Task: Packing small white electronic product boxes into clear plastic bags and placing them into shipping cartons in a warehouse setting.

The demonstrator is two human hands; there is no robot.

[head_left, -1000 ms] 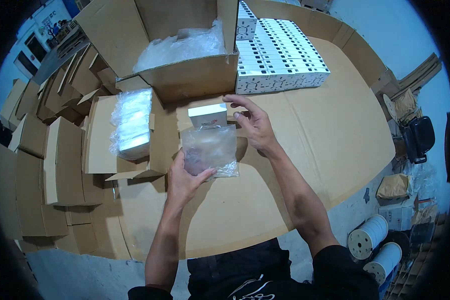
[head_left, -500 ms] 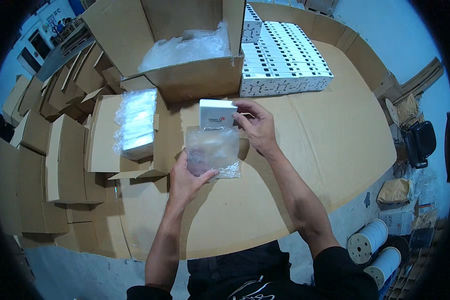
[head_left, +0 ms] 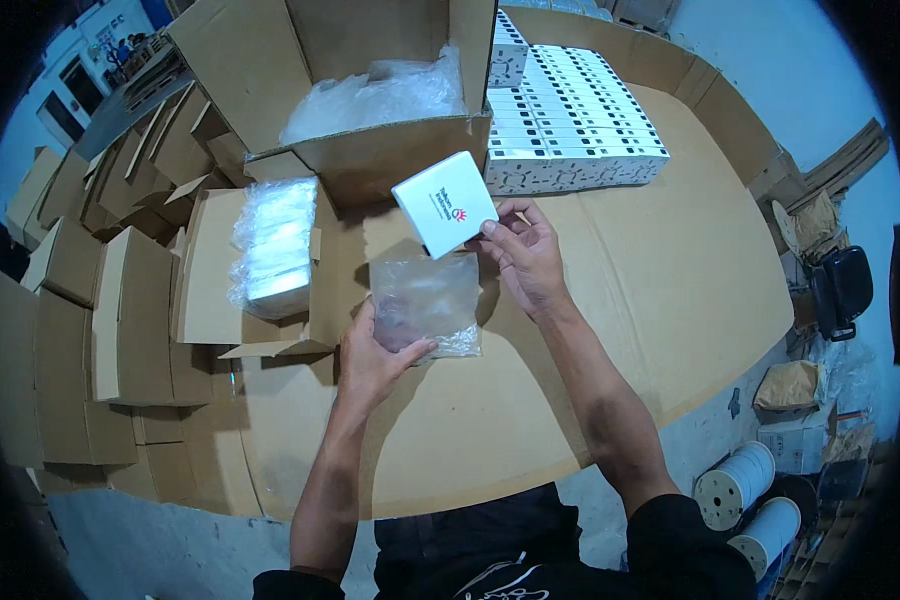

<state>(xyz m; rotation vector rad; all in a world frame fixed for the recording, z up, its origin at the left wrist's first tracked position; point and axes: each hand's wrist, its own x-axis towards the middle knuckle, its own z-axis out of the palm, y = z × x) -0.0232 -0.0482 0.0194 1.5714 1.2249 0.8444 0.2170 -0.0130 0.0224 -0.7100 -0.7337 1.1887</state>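
Observation:
A square white box (head_left: 436, 204) with small print and a red mark is pinched at its lower right corner by my right hand (head_left: 528, 255). It is tilted and held just above the mouth of a clear plastic bag (head_left: 428, 298). My left hand (head_left: 375, 350) grips that bag by its lower left part, thumb across the front. The bag looks limp and see-through, with a crinkled lower edge. To the left, an open carton (head_left: 322, 270) holds a row of white boxes wrapped in clear plastic (head_left: 273, 245).
A large open cardboard box (head_left: 400, 160) with clear plastic bags (head_left: 375, 98) inside stands at the back. Beside it are rows of white patterned boxes (head_left: 575, 125). Folded cartons (head_left: 135, 320) crowd the left side. Cable spools (head_left: 735, 485) sit on the floor at right.
My right hand has shifted slightly right and turned the white box, lifting it away from the bag's mouth so its printed face shows more. My left hand and the bag have stayed put.

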